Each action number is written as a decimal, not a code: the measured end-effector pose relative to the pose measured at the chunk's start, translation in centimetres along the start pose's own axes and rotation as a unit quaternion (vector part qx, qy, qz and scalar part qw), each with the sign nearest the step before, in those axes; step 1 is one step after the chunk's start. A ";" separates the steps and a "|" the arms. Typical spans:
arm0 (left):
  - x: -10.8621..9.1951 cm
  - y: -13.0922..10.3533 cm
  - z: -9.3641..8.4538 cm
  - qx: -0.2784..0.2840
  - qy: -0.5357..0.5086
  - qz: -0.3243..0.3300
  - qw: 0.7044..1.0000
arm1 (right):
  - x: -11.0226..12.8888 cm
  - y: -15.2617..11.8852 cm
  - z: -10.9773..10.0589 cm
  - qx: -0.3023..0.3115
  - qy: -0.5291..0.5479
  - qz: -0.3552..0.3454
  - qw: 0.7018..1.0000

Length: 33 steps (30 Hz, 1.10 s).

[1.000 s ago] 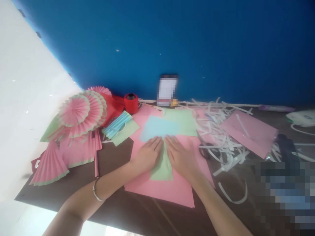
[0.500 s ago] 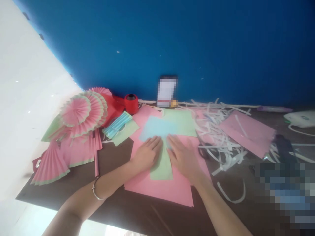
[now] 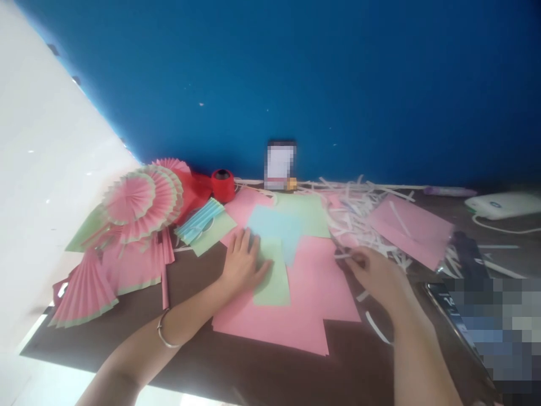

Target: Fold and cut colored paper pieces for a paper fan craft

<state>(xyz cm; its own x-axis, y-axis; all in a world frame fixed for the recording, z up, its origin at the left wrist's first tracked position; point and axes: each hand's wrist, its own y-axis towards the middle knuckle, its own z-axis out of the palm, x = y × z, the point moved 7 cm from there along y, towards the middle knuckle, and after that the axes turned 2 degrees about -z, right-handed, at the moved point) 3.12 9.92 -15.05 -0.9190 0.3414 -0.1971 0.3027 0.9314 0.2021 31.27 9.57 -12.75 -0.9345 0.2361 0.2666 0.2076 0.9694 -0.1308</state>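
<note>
My left hand (image 3: 242, 264) lies with its fingers spread over the left side of a green paper strip (image 3: 274, 282), touching the papers beneath. A light blue sheet (image 3: 276, 223) lies partly under the strip, on top of pink sheets (image 3: 313, 293). To the right, my right hand (image 3: 378, 276) has its fingers closed round the dark handles of a pair of scissors (image 3: 343, 248). The blades point up and left beside the pink paper's edge, and are partly blurred.
Pleated pink-green fans (image 3: 131, 197), a red tape roll (image 3: 222, 186) and folded blue paper (image 3: 200, 220) are at left. White paper scraps (image 3: 359, 208), a pink sheet (image 3: 412, 231) and a phone (image 3: 452, 321) are at right. A blue wall (image 3: 270, 67) stands behind.
My right hand has left the green strip and moved right onto the scissors. My left hand has shifted slightly left with its fingers more spread. The view has shifted a little.
</note>
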 end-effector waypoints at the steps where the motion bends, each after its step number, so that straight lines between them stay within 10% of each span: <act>1: 0.0 0.0 0.0 -0.001 -0.003 0.000 1.000 | -0.5 0.2 0.1 0.001 0.013 0.006 1.000; 6: 0.0 0.1 -0.3 -0.024 -0.039 0.017 0.999 | -2.3 0.7 -0.5 -0.042 0.087 0.028 0.995; 13: -0.3 0.4 -1.3 -0.047 -0.173 0.040 0.983 | -2.0 -1.0 -4.7 -0.333 -0.008 0.008 0.943; 22: 0.1 0.1 -1.0 0.034 -0.276 -0.006 0.961 | -1.2 -0.3 -0.4 0.000 0.047 -0.037 0.998; 28: 0.2 0.1 -1.0 0.044 -0.319 -0.016 0.947 | -2.4 0.1 -1.4 -0.046 0.112 -0.009 0.993; 33: 0.3 0.1 -1.0 0.035 -0.340 -0.013 0.940 | -4.3 -0.7 -4.6 -0.270 0.129 0.074 0.951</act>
<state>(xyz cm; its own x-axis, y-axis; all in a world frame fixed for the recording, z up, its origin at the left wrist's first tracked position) 2.58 10.00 -14.13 -0.5605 0.2976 -0.7729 0.3194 0.9387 0.1298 36.51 8.13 -9.41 -0.7952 0.3139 0.5187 0.5157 0.8001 0.3064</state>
